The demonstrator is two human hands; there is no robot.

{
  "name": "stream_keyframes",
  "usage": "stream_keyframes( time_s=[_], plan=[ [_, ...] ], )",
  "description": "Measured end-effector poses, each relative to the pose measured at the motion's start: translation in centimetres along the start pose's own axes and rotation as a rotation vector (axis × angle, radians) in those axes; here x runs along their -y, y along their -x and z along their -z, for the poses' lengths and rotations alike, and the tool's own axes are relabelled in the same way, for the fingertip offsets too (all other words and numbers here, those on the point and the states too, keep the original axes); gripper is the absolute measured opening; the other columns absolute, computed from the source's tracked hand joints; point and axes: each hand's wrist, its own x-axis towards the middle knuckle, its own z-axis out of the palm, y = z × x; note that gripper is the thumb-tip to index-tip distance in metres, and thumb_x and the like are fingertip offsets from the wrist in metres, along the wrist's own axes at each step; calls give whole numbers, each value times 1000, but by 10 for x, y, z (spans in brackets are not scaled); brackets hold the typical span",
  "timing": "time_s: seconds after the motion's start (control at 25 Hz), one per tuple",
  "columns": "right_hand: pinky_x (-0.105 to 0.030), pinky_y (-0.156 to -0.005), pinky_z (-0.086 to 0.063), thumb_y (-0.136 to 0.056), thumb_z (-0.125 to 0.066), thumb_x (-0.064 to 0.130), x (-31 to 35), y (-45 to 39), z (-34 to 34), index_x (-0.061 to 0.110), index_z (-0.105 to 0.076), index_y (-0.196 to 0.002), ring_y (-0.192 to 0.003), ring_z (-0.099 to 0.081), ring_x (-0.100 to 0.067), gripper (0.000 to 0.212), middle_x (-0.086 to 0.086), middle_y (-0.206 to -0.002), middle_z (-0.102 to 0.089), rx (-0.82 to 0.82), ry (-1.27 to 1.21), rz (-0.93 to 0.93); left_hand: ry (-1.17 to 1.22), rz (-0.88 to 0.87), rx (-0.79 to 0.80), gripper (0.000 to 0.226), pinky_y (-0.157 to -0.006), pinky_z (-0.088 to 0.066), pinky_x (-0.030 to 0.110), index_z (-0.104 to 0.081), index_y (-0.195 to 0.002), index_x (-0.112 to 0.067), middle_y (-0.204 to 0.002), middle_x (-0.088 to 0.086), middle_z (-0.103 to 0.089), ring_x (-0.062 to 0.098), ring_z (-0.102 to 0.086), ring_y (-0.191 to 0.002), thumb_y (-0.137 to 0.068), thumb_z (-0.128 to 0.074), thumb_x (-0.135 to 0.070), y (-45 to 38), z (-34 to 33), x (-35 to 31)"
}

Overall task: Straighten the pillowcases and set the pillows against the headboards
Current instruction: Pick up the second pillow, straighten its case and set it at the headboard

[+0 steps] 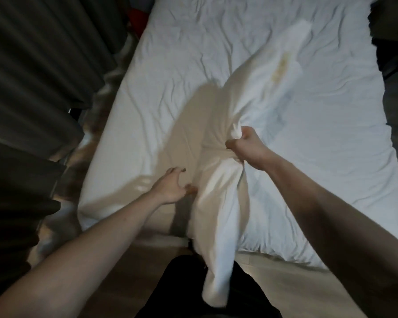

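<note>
A person's right hand [245,146] fists a bunch of white pillowcase [218,203] mid-length, the pillow [269,72] lying across the bed [147,92] toward the far right, loose cloth trailing over the near edge. The left hand [170,188] hovers spread and empty, just left of it. Soft, light and limp, it probably handles best gripped at 2 corners.

pillow [234,125] | white, yellowish stain | bunched mid-length, held lengthwise over bed, lower end hanging
</note>
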Motion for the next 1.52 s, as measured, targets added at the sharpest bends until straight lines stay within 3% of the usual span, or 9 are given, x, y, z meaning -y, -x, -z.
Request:
stream_keyframes(
  time_s=[0.12,0.32,0.52,0.72,0.84,1.0,1.16,1.28,1.52],
  plan=[
    [-28,-49,-30,-85,-56,-11,38,28,7,16,-48,-66,-47,-40,-17,34,-4,-56,-44,231,219,71,28,-98,-250,85,-106,-50,37,-44,-149,-17,-150,12,-44,31,-62,-124,-79,-84,-44,14,55,-15],
    [-17,-35,-30,-81,-53,-10,47,80,1,14,-55,-64,-32,-42,-12,29,-5,-48,-53,313,367,73,9,-275,-498,85,-102,-52,39,-40,-150,-22,-152,5,-34,30,-64,-117,-78,-83,-32,48,112,-33],
    [-22,-50,-43,-81,-63,-9,29,110,-14,18,-56,-60,-50,-51,-3,35,12,-54,-56,300,399,187,-130,-163,-412,96,-113,-42,43,-23,-161,-25,-169,0,-14,29,-45,-143,-80,-74,-20,66,119,21],
    [-21,-51,-39,-76,-60,-15,37,130,-39,18,-55,-58,-54,-48,-2,38,13,-56,-52,350,387,216,-90,-121,-366,82,-125,-28,46,-20,-163,-27,-172,-3,-14,26,-24,-156,-93,-63,-22,71,139,93],
    [-15,-48,-34,-76,-56,-14,58,134,-78,21,-47,-54,-49,-42,2,42,14,-51,-45,395,454,233,-95,-173,-231,89,-124,-30,39,-24,-162,-29,-170,-2,-26,23,-31,-154,-88,-72,-23,65,172,114],
    [-16,-48,-33,-76,-57,-10,78,135,-140,20,-49,-52,-50,-42,2,39,13,-53,-44,306,386,210,-362,-183,-43,57,-96,-50,35,-59,-136,-22,-133,9,-68,31,-64,-121,-85,-76,-38,56,214,163],
    [-22,-47,-29,-75,-62,-6,99,139,-195,16,-44,-52,-51,-38,-2,37,11,-54,-38,72,331,198,-212,-296,-194,33,-73,-54,38,-72,-83,-16,-81,3,-72,27,-70,-84,-85,-74,-49,66,254,232],
    [-23,-46,-24,-75,-62,-10,112,143,-217,21,-37,-49,-48,-33,-4,48,10,-52,-32,-104,296,202,-91,-349,-295,20,-69,-47,36,-70,-74,-23,-80,-1,-66,20,-66,-78,-90,-75,-33,75,289,245],
    [-22,-46,-30,-78,-65,-3,105,123,-244,13,-48,-52,-45,-37,-3,35,7,-51,-38,-248,344,160,37,-448,-511,14,-75,-46,42,-69,-81,-12,-83,5,-61,25,-58,-85,-94,-69,-19,89,345,242]
  ],
)
